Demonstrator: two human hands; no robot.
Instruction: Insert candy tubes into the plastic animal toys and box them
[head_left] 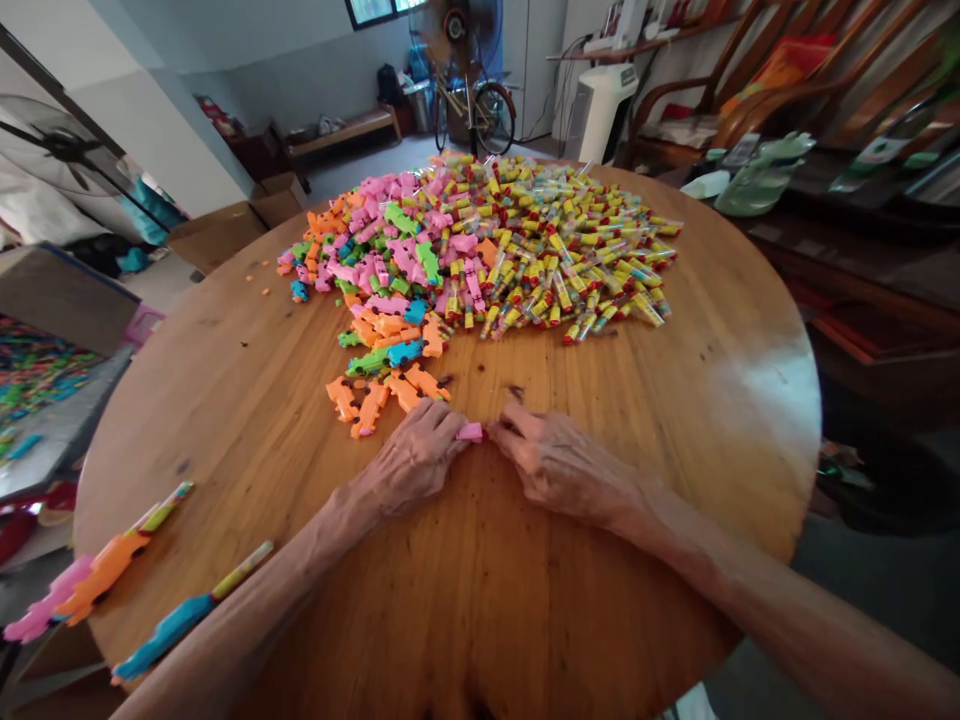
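Note:
My left hand [421, 445] is closed on a pink plastic toy car [470, 432], of which only one end shows past the fingers. Facing it, my right hand [546, 452] has its fingers curled in a pinch. A small dark red bit shows between the car and these fingertips, but what the right hand grips is mostly hidden. Just beyond my left hand lie several orange toy cars [370, 408], with a green toy car [367, 362] and a blue toy car [405, 352] behind them.
A heap of pink, orange and green toy cars [405, 262] adjoins a pile of yellow-labelled clear tubes [559, 285] on the round wooden table [637, 420]. Cars joined to tubes, one blue [169, 632] and one orange [105, 575], lie at the left edge. Fans stand beyond.

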